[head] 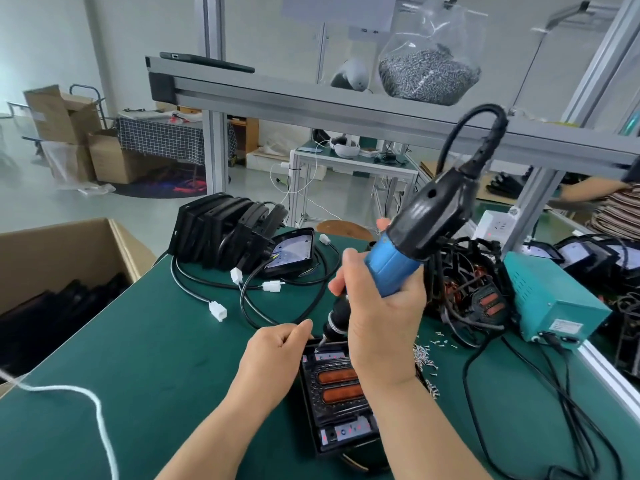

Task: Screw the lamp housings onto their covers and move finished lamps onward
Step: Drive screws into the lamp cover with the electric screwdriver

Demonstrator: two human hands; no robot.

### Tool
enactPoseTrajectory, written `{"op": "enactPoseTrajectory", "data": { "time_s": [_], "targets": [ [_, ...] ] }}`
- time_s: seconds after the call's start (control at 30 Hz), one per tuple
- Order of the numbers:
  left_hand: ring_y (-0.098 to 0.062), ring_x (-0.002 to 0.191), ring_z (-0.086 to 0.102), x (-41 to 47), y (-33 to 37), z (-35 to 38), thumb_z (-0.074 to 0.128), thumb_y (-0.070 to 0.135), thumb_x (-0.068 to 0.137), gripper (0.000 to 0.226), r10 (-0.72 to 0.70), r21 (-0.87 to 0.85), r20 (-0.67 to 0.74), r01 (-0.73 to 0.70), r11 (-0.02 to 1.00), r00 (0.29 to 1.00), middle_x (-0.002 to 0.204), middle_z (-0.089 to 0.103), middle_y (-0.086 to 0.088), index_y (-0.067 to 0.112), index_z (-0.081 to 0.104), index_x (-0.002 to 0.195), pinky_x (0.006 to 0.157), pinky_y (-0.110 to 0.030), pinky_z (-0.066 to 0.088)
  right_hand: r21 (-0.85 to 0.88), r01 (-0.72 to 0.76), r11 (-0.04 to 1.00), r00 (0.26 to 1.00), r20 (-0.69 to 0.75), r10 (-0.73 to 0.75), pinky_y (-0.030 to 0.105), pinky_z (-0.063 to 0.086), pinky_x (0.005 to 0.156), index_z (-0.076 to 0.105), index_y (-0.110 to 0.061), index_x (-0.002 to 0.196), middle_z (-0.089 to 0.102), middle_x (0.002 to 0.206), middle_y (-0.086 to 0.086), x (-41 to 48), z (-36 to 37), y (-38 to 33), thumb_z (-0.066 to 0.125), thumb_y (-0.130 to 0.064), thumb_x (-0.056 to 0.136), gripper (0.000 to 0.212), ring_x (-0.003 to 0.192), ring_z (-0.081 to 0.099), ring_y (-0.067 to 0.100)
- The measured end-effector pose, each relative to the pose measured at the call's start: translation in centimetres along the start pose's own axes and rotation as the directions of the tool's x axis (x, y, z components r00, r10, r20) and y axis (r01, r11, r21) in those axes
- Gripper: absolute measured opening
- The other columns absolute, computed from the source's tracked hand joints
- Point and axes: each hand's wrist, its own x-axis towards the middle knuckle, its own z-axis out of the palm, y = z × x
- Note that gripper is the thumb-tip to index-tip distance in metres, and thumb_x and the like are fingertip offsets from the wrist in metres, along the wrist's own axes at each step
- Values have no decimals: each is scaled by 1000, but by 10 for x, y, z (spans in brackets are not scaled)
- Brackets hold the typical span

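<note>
A black lamp housing (337,403) with two orange oval inserts lies on the green mat in front of me. My right hand (381,327) grips a blue and black electric screwdriver (398,258), tilted, with its bit down at the housing's far left corner. My left hand (273,358) rests at that same corner, fingers curled and pinched near the bit; whether they hold a screw I cannot tell. Loose screws (426,355) lie scattered to the right of the housing.
A row of black finished lamps (221,230) with cables and white plugs stands at the back left. An open cardboard box (65,271) sits left. A teal power unit (550,299) and a tangle of housings (467,292) lie right. Another person's arm (585,192) shows far right.
</note>
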Motion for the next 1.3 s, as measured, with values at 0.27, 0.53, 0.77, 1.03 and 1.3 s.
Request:
{"op": "enactPoseTrajectory", "data": {
  "time_s": [0.27, 0.53, 0.77, 1.03, 1.3],
  "targets": [
    [-14, 48, 21, -1, 4, -1, 49, 51, 93, 52, -3, -21, 8, 3, 1000, 1000, 48, 23, 8, 18, 28, 58, 49, -27, 20, -38, 21, 999, 995, 100, -17, 19, 52, 62, 63, -56, 90, 61, 66, -5, -6, 10, 2, 71, -32, 77, 28, 58, 62, 10],
    [-14, 48, 19, -2, 5, -1, 48, 44, 90, 49, 27, -38, 13, -27, 999, 1000, 48, 22, 9, 20, 27, 53, 48, -27, 19, -91, 10, 996, 988, 153, 4, 25, 53, 63, 62, -55, 89, 60, 69, 4, -9, 12, 1, 73, -35, 76, 26, 61, 57, 26],
    [-10, 47, 20, -2, 4, -2, 44, 43, 81, 40, 68, -48, 12, -67, 997, 998, 45, 23, 10, 21, 27, 52, 42, -21, 18, -105, 14, 994, 979, 202, 8, 34, 54, 69, 63, -48, 92, 62, 78, 12, -14, 15, 6, 74, -33, 77, 24, 70, 60, 30],
    [-16, 63, 38, 3, 0, 3, 48, 41, 63, 41, 7, -190, 45, 2, 982, 999, 61, 45, -3, 0, 46, 61, 61, -36, 36, -54, 53, 997, 961, 273, -36, 13, 49, 70, 61, -42, 85, 63, 74, -17, -19, 18, 6, 74, -22, 77, 25, 68, 60, 4],
    [-9, 45, 20, 0, 5, 10, 48, 34, 87, 47, 26, -89, 1, -26, 996, 1000, 44, 24, 12, 23, 28, 45, 42, -23, 19, -62, -29, 998, 977, 207, 42, 28, 51, 69, 62, -43, 83, 63, 76, 1, -14, 9, 12, 75, -32, 74, 20, 69, 59, 19]
  ]
}}
